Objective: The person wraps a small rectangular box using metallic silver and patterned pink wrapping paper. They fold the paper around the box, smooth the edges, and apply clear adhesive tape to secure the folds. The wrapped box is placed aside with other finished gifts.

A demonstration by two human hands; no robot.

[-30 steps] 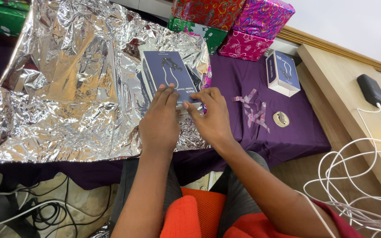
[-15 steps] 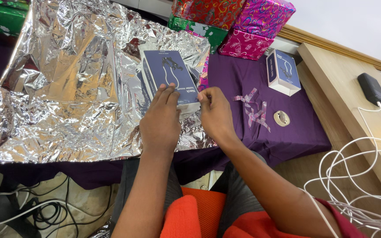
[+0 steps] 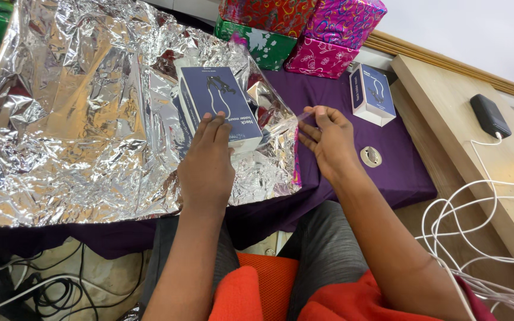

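A dark blue box [image 3: 218, 98] lies on a large crumpled sheet of silver foil [image 3: 72, 125]. My left hand [image 3: 206, 163] presses on the box's near end, fingers flat on its lid. To the right, my right hand [image 3: 328, 139] hovers over the foil's edge and pinches a small clear strip of tape [image 3: 306, 116] between thumb and fingertips. The foil's right flap stands up beside the box.
A purple cloth [image 3: 400, 178] covers the table. A second blue box [image 3: 373, 92] and a small tape roll [image 3: 370, 156] lie on the right. Wrapped gifts [image 3: 328, 35] stand at the back. A wooden board [image 3: 477, 160] carries a black device [image 3: 490, 115] and white cables [image 3: 477, 238].
My right hand has left the box and moved right and up, now pinching a clear strip. The left hand stays on the box.
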